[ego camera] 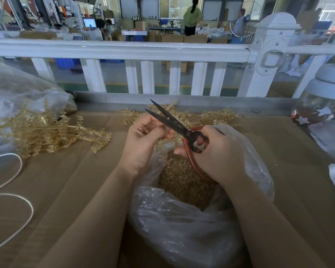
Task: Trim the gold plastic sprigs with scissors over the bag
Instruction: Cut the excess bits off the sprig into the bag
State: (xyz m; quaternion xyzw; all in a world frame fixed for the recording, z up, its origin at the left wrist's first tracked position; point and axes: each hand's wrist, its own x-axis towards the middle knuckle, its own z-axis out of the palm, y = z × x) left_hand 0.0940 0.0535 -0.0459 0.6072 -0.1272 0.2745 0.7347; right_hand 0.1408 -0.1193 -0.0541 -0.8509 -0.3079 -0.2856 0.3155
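Here, a gold sprig point(163, 144) is being held up to open scissors point(174, 124) above the bag point(182, 225).

The sprig piece is sitting in the left hand point(143, 140), whose fingers point(162, 130) are curling round it just left of the blades; most of it is hidden, so its long axis is hard to read, though a pale stem is trailing down toward the bag mouth. The right hand point(215, 151) is gripping the red handles, its fingers point(200, 141) threaded through a loop, blades parted and pointing up-left past the left fingertips. I am counting one pair of scissors, one open bag holding countless gold trimmings, and two loose heaps of uncut sprigs on the tabletop point(75, 186): one point(46, 132) well left of the fingers, one point(201, 115) just beyond them.
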